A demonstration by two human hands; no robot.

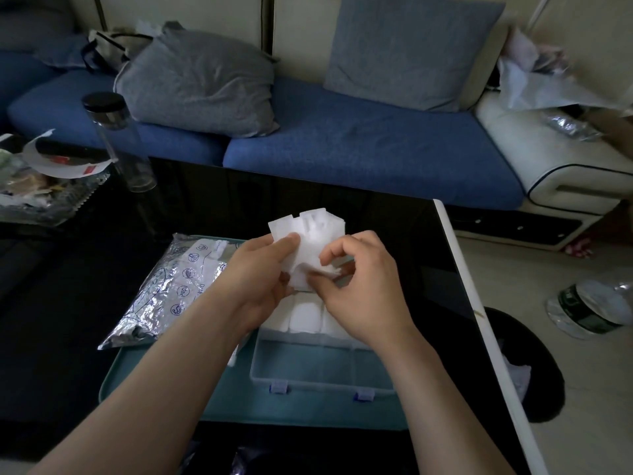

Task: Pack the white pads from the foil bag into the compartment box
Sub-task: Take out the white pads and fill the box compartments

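black table (68,303) | foil bag (164,289) beside box (318,368) | left hand (260,279), right hand (363,286) pinch pads (308,231)

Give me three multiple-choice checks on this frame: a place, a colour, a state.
1. Where is the foil bag?
A) left of the box
B) right of it
C) inside it

2. What colour is the tray?
A) red
B) teal
C) yellow

3. What holds the stack of pads?
A) nothing, it lies on the table
B) one hand alone
C) both hands

Answers:
1 A: the bag lies on the tray's left side, beside the box.
2 B: teal shows all around the box.
3 C: the left hand and right hand both grip the stack above the box.
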